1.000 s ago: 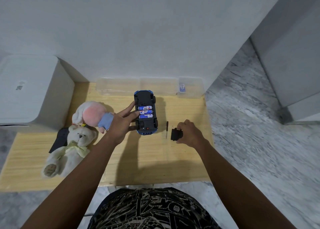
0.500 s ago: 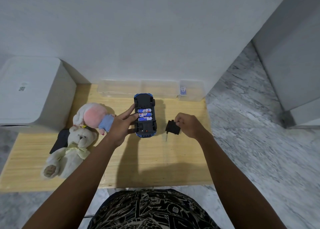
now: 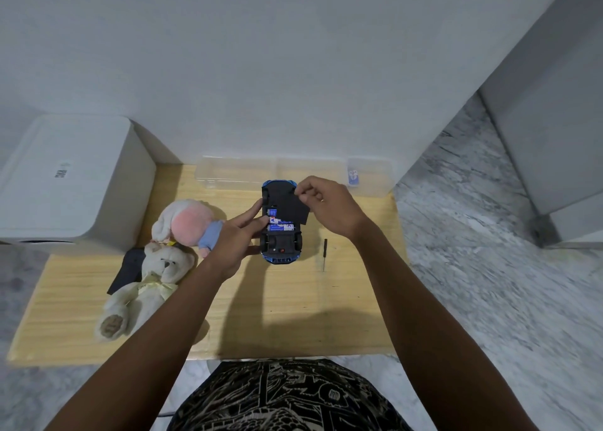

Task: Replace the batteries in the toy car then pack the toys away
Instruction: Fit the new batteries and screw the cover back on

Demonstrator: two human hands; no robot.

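The blue toy car (image 3: 281, 248) lies upside down on the wooden table (image 3: 293, 300), with blue-and-white batteries (image 3: 280, 226) showing in its open bay. My right hand (image 3: 329, 205) pinches the black battery cover (image 3: 293, 210) and holds it tilted over the far part of the bay. My left hand (image 3: 239, 234) grips the car's left side, fingers reaching to the bay's edge. A small black screwdriver (image 3: 324, 253) lies on the table to the right of the car.
A pink-headed plush doll (image 3: 187, 223) and a cream teddy bear (image 3: 146, 283) lie left of the car, over a black object (image 3: 129, 269). A clear plastic box (image 3: 293, 172) stands along the wall behind. A white bin (image 3: 65, 182) stands at the left.
My right hand lifted the battery cover from the table right of the car and carried it over the battery bay. The screwdriver stays on the table. My left hand remains on the car.
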